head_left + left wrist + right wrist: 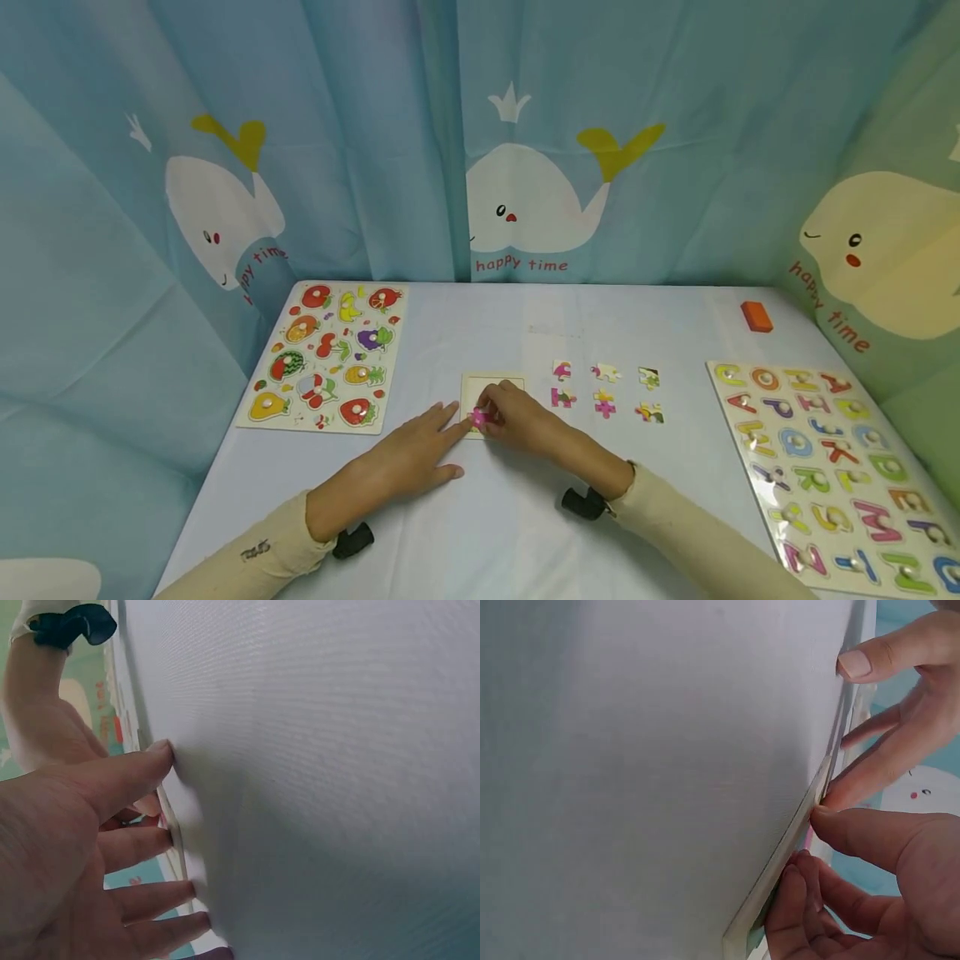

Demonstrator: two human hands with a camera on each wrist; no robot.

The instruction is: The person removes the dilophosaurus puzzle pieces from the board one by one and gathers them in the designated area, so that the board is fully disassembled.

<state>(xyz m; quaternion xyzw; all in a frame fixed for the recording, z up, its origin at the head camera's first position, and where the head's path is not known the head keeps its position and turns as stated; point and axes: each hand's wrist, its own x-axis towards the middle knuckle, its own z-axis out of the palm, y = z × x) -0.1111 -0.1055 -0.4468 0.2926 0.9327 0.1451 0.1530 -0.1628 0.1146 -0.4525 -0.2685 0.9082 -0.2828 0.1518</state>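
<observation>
A small square puzzle tray point(474, 385) with a pale wooden rim lies on the white table in front of me. At its lower left is a pink jigsaw piece point(478, 416), which my right hand point(517, 419) pinches with curled fingers. My left hand point(416, 450) rests flat with its fingers spread, the index fingertip right at the tray's left edge. Low in the right wrist view, the right thumb and fingers point(791, 896) close in over the tray's rim point(780, 859). Those fingers hide much of the tray's inside.
Several loose jigsaw pieces point(603, 400) lie in two rows right of the tray. A fruit peg board point(333, 421) lies at left, a letter peg board point(757, 492) at right. An orange block point(757, 317) sits at the back right, before the blue whale curtain point(390, 208).
</observation>
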